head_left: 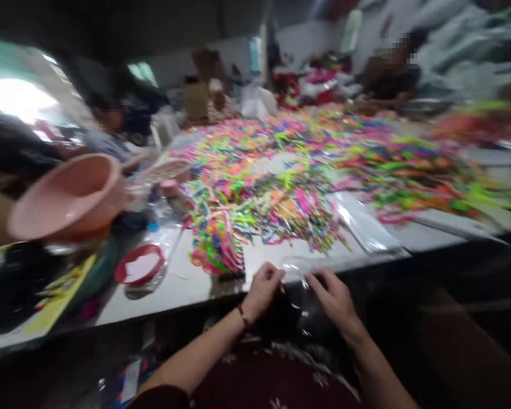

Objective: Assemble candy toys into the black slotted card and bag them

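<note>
My left hand [263, 291] and my right hand [333, 295] are at the near edge of a white table [183, 284]. Both pinch a small clear plastic bag [297, 271] between them, fingers curled on its top. The left wrist wears a red band. Just beyond the bag lies a big heap of small neon plastic pieces [281, 187] in pink, green, yellow and orange. A bundle of the same pieces [216, 244] sits close to the left hand. The picture is blurred by motion.
A pink plastic bowl [68, 196] stands at the left, with a red lid [138, 266] and a clear bottle [170, 199] near it. A stack of clear bags [364, 224] lies to the right. Other people sit at the far side and left.
</note>
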Demonstrator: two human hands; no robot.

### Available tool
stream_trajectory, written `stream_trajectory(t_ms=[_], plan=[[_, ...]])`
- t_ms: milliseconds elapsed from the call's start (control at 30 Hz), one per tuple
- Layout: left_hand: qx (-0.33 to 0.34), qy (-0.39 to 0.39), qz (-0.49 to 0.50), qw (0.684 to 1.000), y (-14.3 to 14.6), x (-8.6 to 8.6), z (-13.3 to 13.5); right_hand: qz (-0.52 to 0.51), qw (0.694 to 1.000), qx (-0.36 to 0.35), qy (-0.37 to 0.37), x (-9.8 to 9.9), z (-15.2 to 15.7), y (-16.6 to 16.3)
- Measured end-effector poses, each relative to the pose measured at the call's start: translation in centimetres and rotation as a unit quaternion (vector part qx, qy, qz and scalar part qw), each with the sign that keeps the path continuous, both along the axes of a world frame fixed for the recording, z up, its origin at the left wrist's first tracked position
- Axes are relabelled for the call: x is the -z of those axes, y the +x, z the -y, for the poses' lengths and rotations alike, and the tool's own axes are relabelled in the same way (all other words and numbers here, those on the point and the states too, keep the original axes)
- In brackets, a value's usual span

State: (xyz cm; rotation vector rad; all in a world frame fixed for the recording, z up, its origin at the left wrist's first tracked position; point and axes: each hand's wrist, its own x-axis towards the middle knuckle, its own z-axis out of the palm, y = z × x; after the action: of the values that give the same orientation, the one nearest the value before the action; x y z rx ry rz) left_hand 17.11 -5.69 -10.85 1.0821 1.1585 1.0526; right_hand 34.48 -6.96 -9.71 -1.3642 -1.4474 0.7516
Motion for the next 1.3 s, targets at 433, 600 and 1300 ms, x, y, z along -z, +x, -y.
stream_trajectory(t_ms=[433, 600, 1300], plan=[[0.093, -0.133, 0.14, 0.977, -0.1, -0.3, -0.3, -0.13, 0.987, 0.022, -0.093, 1.6, 1.1, 0.7], [0.023, -0.101, 0.126, 0.987, 0.3, 0.4, -0.3, -0.115, 0.987, -0.017, -0.108, 2.0, 1.4, -0.1], [0.01, 0.002, -0.031, 0.999, -1.0, 3.0, -0.2, 0.018, 0.99, 0.142, -0.006, 2.1, 0.7, 3.2]])
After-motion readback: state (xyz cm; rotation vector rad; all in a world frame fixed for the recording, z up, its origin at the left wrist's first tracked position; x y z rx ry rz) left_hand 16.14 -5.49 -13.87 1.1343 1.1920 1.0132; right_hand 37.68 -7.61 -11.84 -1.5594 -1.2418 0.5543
